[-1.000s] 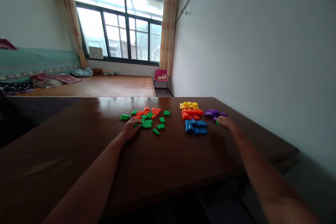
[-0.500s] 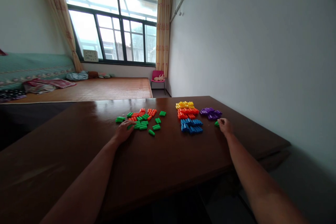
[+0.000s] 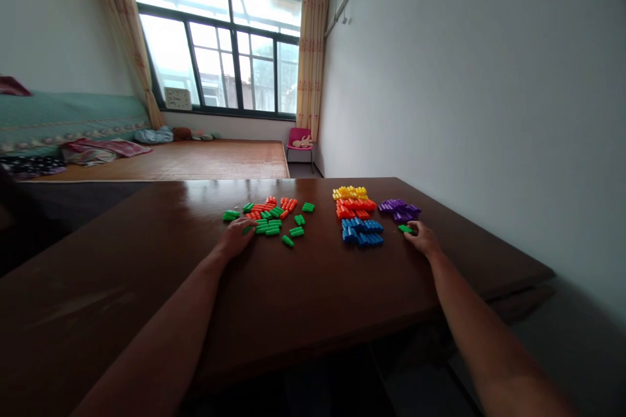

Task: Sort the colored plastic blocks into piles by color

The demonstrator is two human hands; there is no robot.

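The right hand (image 3: 423,238) has come back from the purple pieces (image 3: 400,210) since the first frame; its thumb and finger stand narrowly apart at 1 green piece (image 3: 404,229), perhaps touching it. The left hand (image 3: 237,238) curves low beside the green cluster (image 3: 268,227); I cannot tell its grip. Blue pieces (image 3: 362,232) lie between the 2 hands.

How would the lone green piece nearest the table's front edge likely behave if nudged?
The lone green piece looks rounded and elongated, so it may roll sideways. Its smooth sheen suggests stiff plastic, probably a bit slippery. Lying flat on its side, it seems unlikely to tip.
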